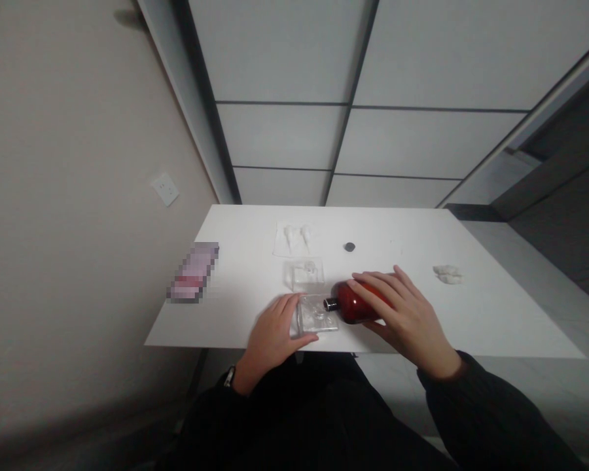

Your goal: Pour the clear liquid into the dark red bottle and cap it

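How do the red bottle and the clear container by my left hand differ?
The red bottle is deep red; the clear container is colorless. The bottle is rounded with a narrow dark neck, the container boxy. The bottle is tipped over sideways, while the container sits flat. Both are held.

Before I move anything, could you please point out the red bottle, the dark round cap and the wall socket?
Red bottle [354, 306]: head view, on its body, left of the fingers.
Dark round cap [350, 247]: head view, middle of its top.
Wall socket [165, 189]: head view, centre of its faceplate.
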Action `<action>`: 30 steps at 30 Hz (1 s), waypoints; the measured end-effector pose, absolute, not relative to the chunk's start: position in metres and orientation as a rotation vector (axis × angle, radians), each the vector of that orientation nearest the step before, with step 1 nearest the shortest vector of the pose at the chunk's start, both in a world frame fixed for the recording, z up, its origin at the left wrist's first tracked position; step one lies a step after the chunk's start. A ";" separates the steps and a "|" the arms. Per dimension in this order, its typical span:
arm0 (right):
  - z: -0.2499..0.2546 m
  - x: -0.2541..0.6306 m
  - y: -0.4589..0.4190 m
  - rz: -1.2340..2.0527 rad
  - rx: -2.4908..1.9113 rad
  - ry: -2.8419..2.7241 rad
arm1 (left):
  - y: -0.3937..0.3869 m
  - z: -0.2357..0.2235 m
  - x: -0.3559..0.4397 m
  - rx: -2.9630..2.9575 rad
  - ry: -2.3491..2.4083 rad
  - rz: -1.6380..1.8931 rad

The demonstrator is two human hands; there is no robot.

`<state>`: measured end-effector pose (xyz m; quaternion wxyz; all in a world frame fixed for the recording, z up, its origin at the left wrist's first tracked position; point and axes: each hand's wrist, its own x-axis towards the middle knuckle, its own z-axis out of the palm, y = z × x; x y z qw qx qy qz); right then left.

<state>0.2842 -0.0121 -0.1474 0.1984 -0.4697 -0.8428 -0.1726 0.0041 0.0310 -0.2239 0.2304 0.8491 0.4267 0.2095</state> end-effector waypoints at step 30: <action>-0.137 0.289 -0.013 -0.539 -1.298 -2.394 | 0.030 -0.225 0.004 2.331 1.179 0.564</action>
